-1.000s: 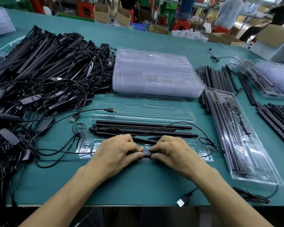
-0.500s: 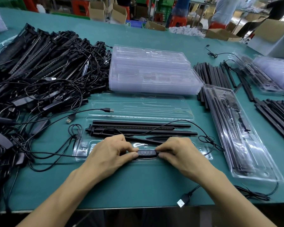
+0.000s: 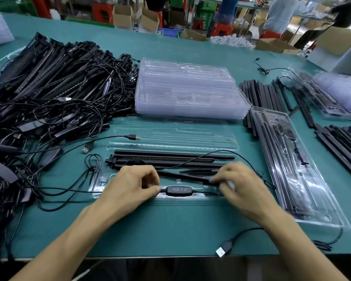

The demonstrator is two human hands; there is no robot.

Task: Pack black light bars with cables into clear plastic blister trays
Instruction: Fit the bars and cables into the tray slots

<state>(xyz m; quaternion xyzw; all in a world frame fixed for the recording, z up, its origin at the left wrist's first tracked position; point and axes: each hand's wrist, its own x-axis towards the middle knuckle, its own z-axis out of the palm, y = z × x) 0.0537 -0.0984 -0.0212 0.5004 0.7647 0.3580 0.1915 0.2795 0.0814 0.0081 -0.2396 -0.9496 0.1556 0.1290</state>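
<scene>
An open clear blister tray [image 3: 101, 179] lies in front of me with its lid [image 3: 174, 134] folded back. Black light bars [image 3: 170, 159] lie in its far slots. A black inline controller [image 3: 178, 189] with several buttons sits in the near slot. My left hand [image 3: 130, 187] pinches the cable at the controller's left end. My right hand [image 3: 241, 185] is blurred; its fingers press the cable on the controller's right side, next to a loose black bar [image 3: 182, 176].
A heap of black light bars with tangled cables [image 3: 49, 94] fills the left. A stack of empty trays [image 3: 188, 92] sits behind. A packed tray [image 3: 292, 165] lies on the right, loose black bars [image 3: 259, 94] beyond it. A USB plug [image 3: 223, 248] rests near the table edge.
Both hands have slid apart along the cable, uncovering the controller in the near slot. My right hand has moved right and is still moving.
</scene>
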